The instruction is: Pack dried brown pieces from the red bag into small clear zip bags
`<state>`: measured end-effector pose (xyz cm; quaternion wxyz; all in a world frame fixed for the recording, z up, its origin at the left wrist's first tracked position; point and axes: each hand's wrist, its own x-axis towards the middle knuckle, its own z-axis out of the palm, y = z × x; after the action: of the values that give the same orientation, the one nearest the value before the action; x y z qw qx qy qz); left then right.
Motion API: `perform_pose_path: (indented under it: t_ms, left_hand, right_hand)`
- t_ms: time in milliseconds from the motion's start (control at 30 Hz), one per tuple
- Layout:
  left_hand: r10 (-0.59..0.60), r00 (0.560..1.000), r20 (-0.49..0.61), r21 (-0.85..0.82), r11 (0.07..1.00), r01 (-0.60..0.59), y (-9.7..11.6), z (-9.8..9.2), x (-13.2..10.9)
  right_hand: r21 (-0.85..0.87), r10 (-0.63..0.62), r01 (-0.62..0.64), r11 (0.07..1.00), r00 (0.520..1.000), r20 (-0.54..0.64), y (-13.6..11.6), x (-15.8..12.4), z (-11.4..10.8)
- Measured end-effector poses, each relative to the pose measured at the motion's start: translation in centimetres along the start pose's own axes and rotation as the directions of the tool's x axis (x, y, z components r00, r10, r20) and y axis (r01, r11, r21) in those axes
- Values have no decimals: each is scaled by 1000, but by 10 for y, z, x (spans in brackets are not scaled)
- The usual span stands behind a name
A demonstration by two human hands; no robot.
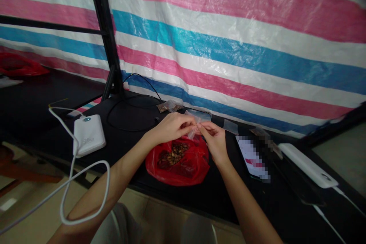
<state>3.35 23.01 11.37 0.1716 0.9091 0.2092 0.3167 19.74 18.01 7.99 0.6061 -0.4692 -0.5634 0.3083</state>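
Observation:
Above the far rim of a red plastic bag (197, 164), my left hand (178, 126) and my right hand (213, 137) meet, fingertips nearly touching. Both pinch a small clear plastic bag (193, 132) between thumb and fingers. The red bag lies open on the black table, with small brown pieces (174, 154) inside. Just behind my hands lie flat clear bags (198, 115), and another small clear bag (230, 126) is to the right of them. What the pinched bag contains is too small to tell.
A white power bank (89, 135) with a looping white cable stands left. Right are a phone (251, 158), a long white device (309, 165) and a dark flat object. Filled small bags (169, 106) and a black cable lie at the back, before a striped sheet (228, 57).

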Motion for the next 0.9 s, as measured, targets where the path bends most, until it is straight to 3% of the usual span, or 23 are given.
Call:
perform_pose_path:
  t_ms: [100,200,400,600,800,900]
  left_hand:
    - [-39,999,22,33,999,38,0,3,0]
    - [-49,996,75,174,984,35,0,4,-1]
    - [-118,992,37,470,878,87,11,-21,-1]
    - [-155,985,70,597,798,83,34,-24,0]
    - [-237,959,153,666,742,78,44,-15,4]
    - [-220,969,112,686,723,85,49,-18,8]
  right_hand:
    - [-34,-28,28,999,999,16,3,0,2]
    - [-94,-38,40,995,999,28,6,-1,5]
    - [-113,-41,43,993,999,20,7,-2,7]
    - [-109,-165,169,980,985,48,2,-1,2]
    - [-39,-187,190,981,979,78,3,-1,3]
    - [-36,-185,187,982,982,33,3,1,1]
